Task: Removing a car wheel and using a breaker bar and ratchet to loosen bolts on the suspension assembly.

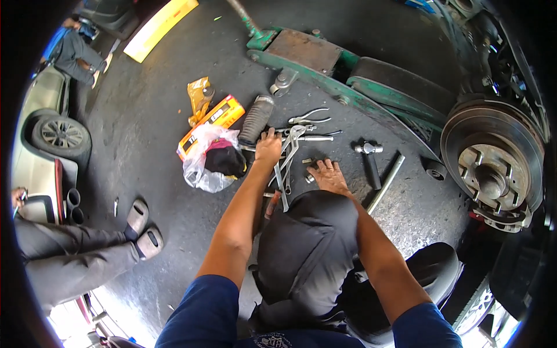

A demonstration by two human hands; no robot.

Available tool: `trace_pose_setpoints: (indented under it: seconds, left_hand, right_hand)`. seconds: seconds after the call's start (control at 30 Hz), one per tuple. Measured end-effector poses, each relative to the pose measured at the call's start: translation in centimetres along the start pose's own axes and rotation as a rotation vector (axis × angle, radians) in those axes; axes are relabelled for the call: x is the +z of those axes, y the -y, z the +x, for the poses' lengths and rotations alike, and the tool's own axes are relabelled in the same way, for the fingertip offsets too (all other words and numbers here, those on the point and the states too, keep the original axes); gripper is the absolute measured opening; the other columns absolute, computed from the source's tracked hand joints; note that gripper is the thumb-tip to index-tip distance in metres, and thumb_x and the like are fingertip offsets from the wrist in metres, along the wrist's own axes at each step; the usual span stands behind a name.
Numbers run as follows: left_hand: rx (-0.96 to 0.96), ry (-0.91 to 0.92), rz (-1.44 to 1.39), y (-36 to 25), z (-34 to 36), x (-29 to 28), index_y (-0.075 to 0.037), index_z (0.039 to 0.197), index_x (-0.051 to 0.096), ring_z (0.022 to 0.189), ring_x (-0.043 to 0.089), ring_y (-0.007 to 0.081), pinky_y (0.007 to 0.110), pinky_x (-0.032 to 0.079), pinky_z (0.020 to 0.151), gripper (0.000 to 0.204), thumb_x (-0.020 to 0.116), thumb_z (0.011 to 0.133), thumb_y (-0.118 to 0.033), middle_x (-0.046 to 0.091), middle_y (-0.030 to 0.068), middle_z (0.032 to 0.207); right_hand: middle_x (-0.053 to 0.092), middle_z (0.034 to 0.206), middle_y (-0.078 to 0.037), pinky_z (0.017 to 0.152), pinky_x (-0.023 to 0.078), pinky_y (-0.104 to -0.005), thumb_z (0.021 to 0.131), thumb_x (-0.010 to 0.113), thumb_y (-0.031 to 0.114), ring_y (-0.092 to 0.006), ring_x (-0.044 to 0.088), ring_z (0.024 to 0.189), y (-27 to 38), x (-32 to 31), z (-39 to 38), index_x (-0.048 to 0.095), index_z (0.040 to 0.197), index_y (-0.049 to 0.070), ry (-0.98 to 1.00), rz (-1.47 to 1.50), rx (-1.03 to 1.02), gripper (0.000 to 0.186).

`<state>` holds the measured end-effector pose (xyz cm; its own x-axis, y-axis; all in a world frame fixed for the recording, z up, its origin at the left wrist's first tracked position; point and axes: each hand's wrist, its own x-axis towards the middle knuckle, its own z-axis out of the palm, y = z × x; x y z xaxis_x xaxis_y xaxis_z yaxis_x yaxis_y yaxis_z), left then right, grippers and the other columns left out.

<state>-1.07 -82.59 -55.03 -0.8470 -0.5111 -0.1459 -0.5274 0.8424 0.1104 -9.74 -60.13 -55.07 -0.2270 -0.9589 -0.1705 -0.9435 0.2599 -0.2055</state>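
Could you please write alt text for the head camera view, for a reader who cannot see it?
A bare left hand reaches among hand tools on a dark floor, with the right hand spread beside them, near a hammer. Beyond are a green floor jack and, at right, an exposed brake disc.
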Motion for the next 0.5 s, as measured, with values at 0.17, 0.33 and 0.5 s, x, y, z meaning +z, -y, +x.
trace_pose_setpoints:
  seconds: [0.17, 0.33, 0.5]
  left_hand:
    - [0.13, 0.116, 0.077, 0.8, 1.3, -0.2, -0.007, 0.125, 0.052, 0.122, 0.045, 0.0364, 0.041, 0.046, 0.097, 0.041, 0.054, 0.085, -0.012, 0.046, 0.0187, 0.133]
    - [0.127, 0.17, 0.027, 2.4, -1.2, -2.8, 0.005, 0.12, 0.05, 0.107, 0.058, 0.04, 0.045, 0.051, 0.087, 0.04, 0.056, 0.082, -0.009, 0.059, 0.0229, 0.115]
    - [0.096, -0.069, -0.214, -1.0, -2.6, -7.3, 0.003, 0.099, 0.061, 0.094, 0.064, 0.0376, 0.044, 0.051, 0.085, 0.025, 0.058, 0.074, 0.0, 0.064, 0.0245, 0.099]
  right_hand:
    - [0.058, 0.116, -0.014, 0.09, 0.044, -0.0477, 0.086, 0.06, 0.025, -0.0337, 0.051, 0.111, -0.9, 1.4, -2.9, 0.054, 0.12, 0.008, -0.099, 0.178, 0.369, 0.039]
    - [0.063, 0.098, -0.027, 0.084, 0.046, -0.0505, 0.088, 0.059, 0.04, -0.0422, 0.061, 0.097, -2.7, 0.8, -6.8, 0.052, 0.105, 0.001, -0.094, 0.572, 0.725, 0.043]
    - [0.066, 0.086, -0.023, 0.071, 0.047, -0.0429, 0.086, 0.061, 0.043, -0.0377, 0.062, 0.081, -12.8, -2.5, -12.6, 0.064, 0.095, -0.001, -0.211, 0.613, 0.735, 0.045]
